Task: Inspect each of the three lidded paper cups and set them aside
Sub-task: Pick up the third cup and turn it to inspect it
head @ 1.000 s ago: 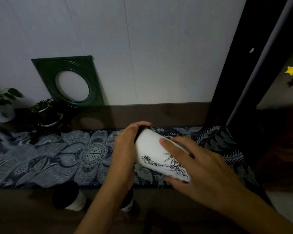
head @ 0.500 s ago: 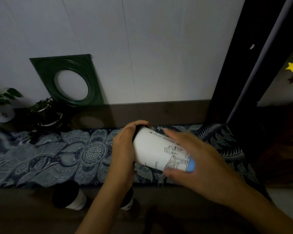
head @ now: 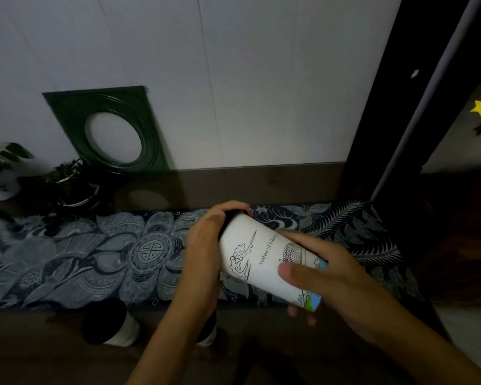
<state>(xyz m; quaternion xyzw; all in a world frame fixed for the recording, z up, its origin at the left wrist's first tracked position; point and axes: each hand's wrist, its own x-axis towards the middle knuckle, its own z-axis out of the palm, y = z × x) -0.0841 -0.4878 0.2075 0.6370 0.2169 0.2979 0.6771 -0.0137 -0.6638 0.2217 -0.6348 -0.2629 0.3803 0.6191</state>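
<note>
- While both hands hold one white paper cup [head: 264, 262] tipped on its side at centre frame, the step in hand looks like inspection: its printed wall, with line drawings and the words "Statue of Liberty", faces the camera.
- The left hand [head: 203, 262] wraps its curled fingers over the black lid [head: 235, 213] at the cup's upper-left end; the right hand [head: 336, 284] clasps the base end at lower right, thumb laid across the print and fingers curled beneath.
- Judging by this, the next move calls for either more rolling between the two grips to see the remaining sides, or uprighting the cup and setting it down away from the others without loosening the lid.
- Cups counted: three. One is held; a second cup [head: 109, 326] stands at lower left on the wooden tabletop [head: 39, 351], black lid up; a third cup [head: 207, 333] sits just behind the left forearm, mostly hidden.
- Both standing cups rest just below the lower edge of one patterned blue runner [head: 95, 259].
- Two potted plants [head: 70, 184] sit at the left edge, and one green square frame [head: 106, 129] with a round opening leans on the wall at upper left.
</note>
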